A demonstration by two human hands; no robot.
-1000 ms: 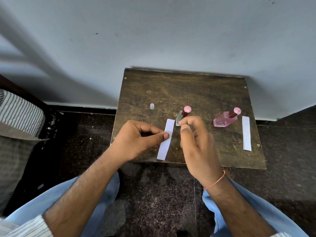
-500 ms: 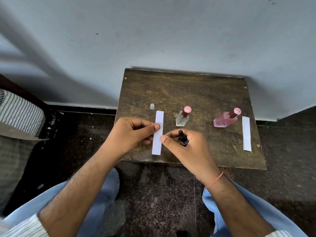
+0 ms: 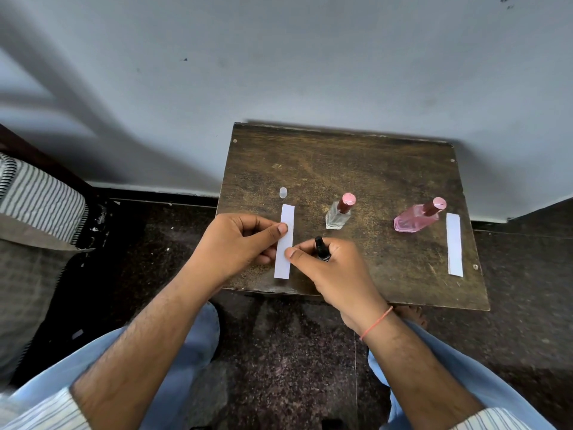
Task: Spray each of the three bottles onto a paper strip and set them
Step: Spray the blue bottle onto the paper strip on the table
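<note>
My left hand pinches a white paper strip between thumb and fingers, holding it upright over the wooden table. My right hand grips a small black spray bottle, its nozzle end up, and its forefinger tip touches the strip's lower half. A clear glass bottle with a pink cap stands behind my right hand. A pink bottle with a pink cap stands at the right, with a second paper strip lying flat beside it.
A small clear cap stands on the table behind the held strip. The table backs onto a pale wall. A striped cushion is at the left, on the far side of the dark speckled floor. My knees in blue trousers sit below the table's front edge.
My right hand came down from beside the clear bottle toward the front edge, showing the black bottle in its grip. The strip moved left and stood up straighter in my left hand.
</note>
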